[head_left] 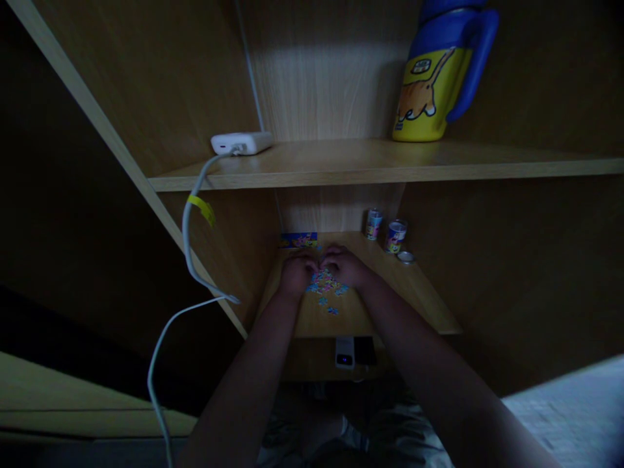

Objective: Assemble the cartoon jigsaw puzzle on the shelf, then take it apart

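A small pile of colourful jigsaw puzzle pieces (324, 281) lies on the lower wooden shelf (380, 305), with a few loose pieces nearer its front edge. At the pile's far left side, my left hand (296, 273) has its fingers curled in. My right hand (345, 265) bends over the far right side, its fingertips pinched close to those of the left. What the fingertips hold is too dark and small to make out. Behind my hands a blue printed picture strip (299, 240) lies against the back.
Two printed cans (374, 224) stand at the back right, a round lid (405, 258) beside them. The upper shelf (331, 159) overhangs, carrying a white power bank (244, 143) with a hanging cable (188, 240) and a blue-yellow bottle (429, 84). A white device (344, 354) sits below the front edge.
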Motion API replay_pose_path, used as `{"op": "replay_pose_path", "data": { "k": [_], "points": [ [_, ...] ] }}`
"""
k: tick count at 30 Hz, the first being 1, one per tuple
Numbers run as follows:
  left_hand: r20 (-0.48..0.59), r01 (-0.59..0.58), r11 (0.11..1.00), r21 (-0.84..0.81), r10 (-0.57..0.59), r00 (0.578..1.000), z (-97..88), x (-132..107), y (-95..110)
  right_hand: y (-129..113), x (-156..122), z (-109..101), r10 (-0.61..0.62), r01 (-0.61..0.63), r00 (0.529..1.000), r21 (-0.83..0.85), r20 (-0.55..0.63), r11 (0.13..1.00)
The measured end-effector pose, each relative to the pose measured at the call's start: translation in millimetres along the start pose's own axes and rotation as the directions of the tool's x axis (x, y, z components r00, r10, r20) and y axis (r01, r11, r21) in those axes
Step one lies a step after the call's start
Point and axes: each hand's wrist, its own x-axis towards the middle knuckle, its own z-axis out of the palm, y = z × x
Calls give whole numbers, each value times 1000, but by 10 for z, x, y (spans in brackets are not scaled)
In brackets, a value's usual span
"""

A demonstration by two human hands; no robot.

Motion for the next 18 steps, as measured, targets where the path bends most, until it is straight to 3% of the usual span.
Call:
{"op": "replay_pose_path", "data": {
  "k": [5, 13, 18],
  "points": [
    [-3, 65, 996, 53, -65, 998, -33, -11, -28, 0, -14, -20, 74, -74, 997, -5, 1, 997],
    [-26, 98, 992, 83, -97, 995, -12, -1, -78, -28, 7, 59, 2, -2, 1000, 133, 3, 991],
    [16, 114, 987, 111, -116, 993, 15, 6, -104, -55, 46, 67, -3, 4, 999, 29, -34, 1000]
  ]
}}
